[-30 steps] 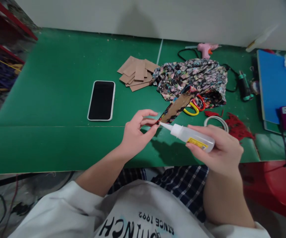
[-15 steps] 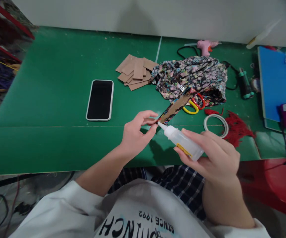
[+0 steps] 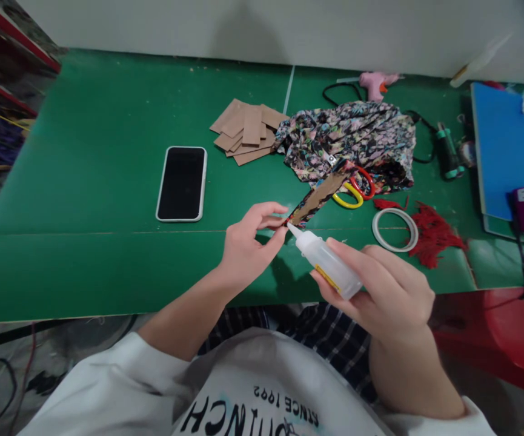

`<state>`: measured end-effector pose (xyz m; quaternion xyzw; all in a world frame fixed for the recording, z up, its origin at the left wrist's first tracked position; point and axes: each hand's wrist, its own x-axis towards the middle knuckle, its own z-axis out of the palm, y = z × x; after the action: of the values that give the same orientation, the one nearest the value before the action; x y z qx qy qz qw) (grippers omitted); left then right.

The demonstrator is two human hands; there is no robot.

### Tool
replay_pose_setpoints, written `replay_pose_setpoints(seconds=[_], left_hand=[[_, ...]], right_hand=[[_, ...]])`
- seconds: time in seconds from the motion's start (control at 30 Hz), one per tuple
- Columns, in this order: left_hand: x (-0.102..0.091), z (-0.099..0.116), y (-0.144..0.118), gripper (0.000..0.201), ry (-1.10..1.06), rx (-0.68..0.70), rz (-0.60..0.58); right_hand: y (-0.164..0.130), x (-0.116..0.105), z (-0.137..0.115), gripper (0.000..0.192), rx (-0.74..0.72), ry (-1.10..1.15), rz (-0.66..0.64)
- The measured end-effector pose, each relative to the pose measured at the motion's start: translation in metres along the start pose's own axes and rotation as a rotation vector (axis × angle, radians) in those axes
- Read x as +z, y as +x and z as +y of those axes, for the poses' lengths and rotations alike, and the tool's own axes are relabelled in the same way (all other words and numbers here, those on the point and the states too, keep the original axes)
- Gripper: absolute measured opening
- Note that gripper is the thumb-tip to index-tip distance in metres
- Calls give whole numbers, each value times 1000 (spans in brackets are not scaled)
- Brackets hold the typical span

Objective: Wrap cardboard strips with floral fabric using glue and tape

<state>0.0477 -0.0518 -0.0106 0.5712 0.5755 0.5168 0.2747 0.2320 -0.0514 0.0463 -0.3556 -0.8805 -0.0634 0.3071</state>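
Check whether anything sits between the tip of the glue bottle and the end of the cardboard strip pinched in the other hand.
Nothing visible does. The right hand holds the glue bottle with its tip right at the near end of the cardboard strip, which the left hand pinches. Scissors and the patterned cloth lie beyond the strip's far end.

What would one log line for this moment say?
left hand: pinches cardboard strip | right hand: holds glue bottle, nozzle at strip's near end | table
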Motion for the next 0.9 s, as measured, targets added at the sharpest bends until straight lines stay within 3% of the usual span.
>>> replay_pose_setpoints(seconds=[0.9], left_hand=[[-2, 2, 2, 26, -103, -95, -3]], right_hand=[[2, -7, 4, 37, 36, 30, 28]])
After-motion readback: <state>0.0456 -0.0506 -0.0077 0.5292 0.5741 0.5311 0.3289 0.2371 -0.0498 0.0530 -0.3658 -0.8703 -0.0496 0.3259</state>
